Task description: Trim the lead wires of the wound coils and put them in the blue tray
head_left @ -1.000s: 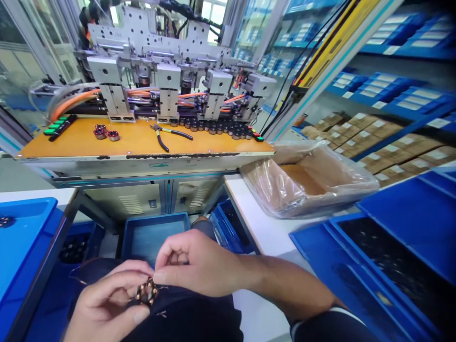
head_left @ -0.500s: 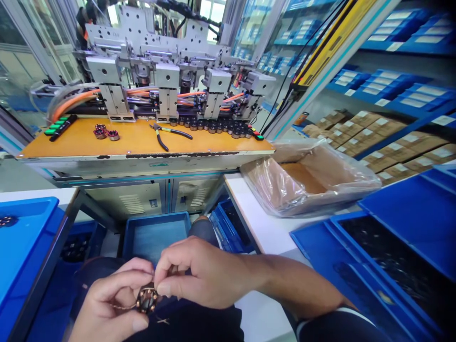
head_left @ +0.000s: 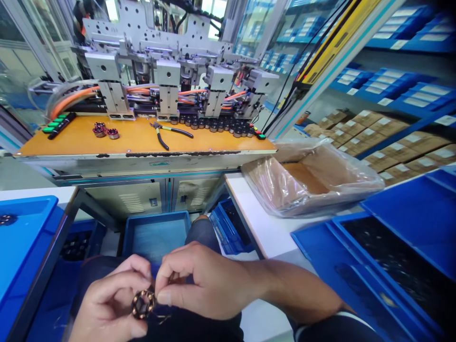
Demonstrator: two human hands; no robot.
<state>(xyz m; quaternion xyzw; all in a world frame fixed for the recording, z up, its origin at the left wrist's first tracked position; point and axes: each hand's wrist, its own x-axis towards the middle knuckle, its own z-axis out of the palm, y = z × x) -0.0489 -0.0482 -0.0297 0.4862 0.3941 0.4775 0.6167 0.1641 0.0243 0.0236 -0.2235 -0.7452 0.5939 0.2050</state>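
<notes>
Low in the head view, my left hand [head_left: 114,304] is closed around a small round motor stator [head_left: 142,314] with copper windings, its ring face turned toward me. Thin wire ends [head_left: 162,317] stick out at the stator's lower right. My right hand [head_left: 203,280] is closed in a pinch, thumb and forefinger tips against the stator's right edge. Whatever lies between those fingertips is too small to make out. Both hands are over my lap.
A machine bench [head_left: 142,142] ahead carries cutting pliers [head_left: 171,130], a few stators [head_left: 105,131] and rows of dark round parts [head_left: 217,124]. A blue tray [head_left: 156,218] sits low ahead. At right are a plastic-lined box [head_left: 263,185] and blue bins [head_left: 335,232]; another blue tray [head_left: 24,237] is left.
The stator has turned in my left hand, so its open ring face shows more fully. The wire ends have shifted with it. My right hand stays at its edge.
</notes>
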